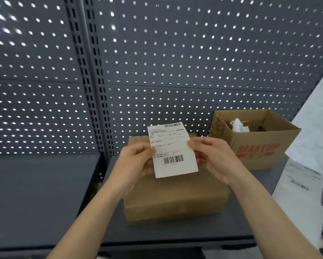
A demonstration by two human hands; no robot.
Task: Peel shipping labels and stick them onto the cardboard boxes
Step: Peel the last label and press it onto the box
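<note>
Pinching grips hold the white paper shipping label (173, 152) by its sides, left hand (136, 162) on one edge, right hand (212, 158) on the other. It hangs just over the flat closed brown cardboard box (175, 200) on the dark grey shelf (175, 234), probably so peeling and sticking down are easy.

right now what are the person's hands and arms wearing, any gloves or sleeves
Nothing worn shows: the left hand and right hand are bare, no gloves, rings or watch, and both forearms run sleeveless to the frame's bottom edge.
</note>
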